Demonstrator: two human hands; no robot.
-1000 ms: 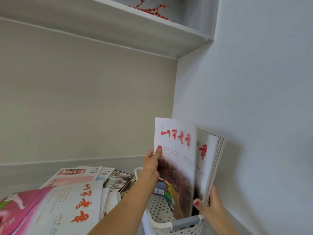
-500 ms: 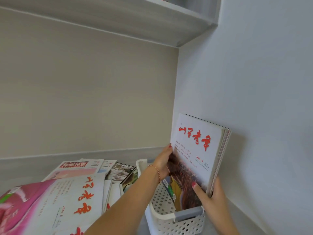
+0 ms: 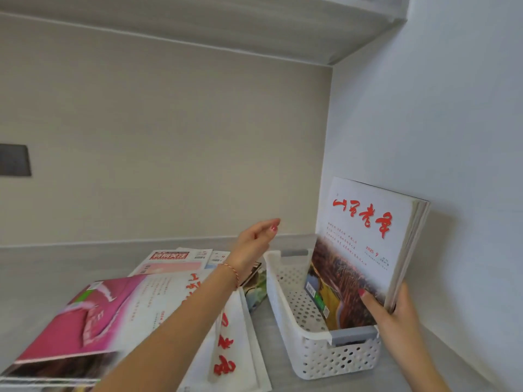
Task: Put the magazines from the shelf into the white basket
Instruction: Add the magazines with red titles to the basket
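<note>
A white perforated basket [image 3: 317, 355] stands on the shelf against the right wall. Several magazines [image 3: 365, 244] stand upright in it, leaning on the wall, the front one white with red lettering. My right hand [image 3: 390, 309] grips their lower right edge, thumb on the front cover. My left hand [image 3: 254, 244] hovers empty above the shelf, left of the basket, fingers relaxed. A loose pile of magazines [image 3: 158, 301] lies flat to the left, with a pink-covered one [image 3: 85, 321] nearest me.
The grey shelf surface [image 3: 42, 273] runs left and toward the back wall. Another shelf board [image 3: 226, 26] hangs overhead. A dark panel [image 3: 14, 159] sits on the back wall at far left. The side wall closes off the right.
My left hand has let go of the standing magazines and moved left, away from the basket. The magazines have settled against the right wall, still held by my right hand.
</note>
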